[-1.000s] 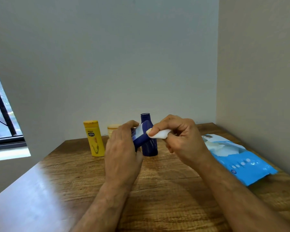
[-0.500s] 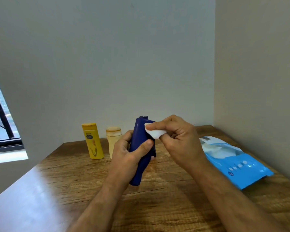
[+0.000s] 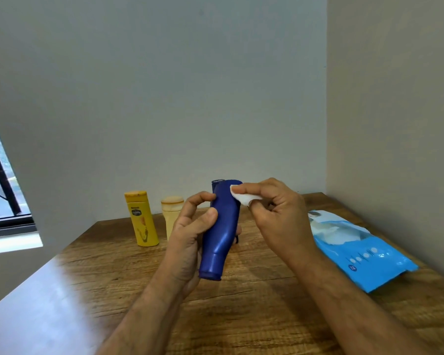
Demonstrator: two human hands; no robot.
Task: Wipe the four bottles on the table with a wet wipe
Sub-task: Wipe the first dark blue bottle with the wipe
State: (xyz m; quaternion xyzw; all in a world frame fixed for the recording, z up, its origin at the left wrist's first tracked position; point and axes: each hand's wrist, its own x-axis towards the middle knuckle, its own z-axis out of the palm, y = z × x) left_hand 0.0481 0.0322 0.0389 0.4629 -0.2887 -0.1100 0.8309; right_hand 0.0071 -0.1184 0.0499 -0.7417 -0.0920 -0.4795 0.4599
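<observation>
fingers (image 3: 210,216) grip a blue bottle (image 3: 222,226) above a wooden table (image 3: 241,316) in a grey-walled corner.

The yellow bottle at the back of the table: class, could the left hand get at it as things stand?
Probably not at once. The left hand grips the blue bottle, so it is occupied. The way itself looks free: the yellow bottle stands upright beyond it, left of the cream bottle.

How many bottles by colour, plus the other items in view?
Dark blue bottle: 2, one held, one standing behind it with only its cap showing
Yellow bottle: 1
Cream bottle: 1
Wet wipe: 1
Blue wipes pack: 1
Total: 6
</observation>
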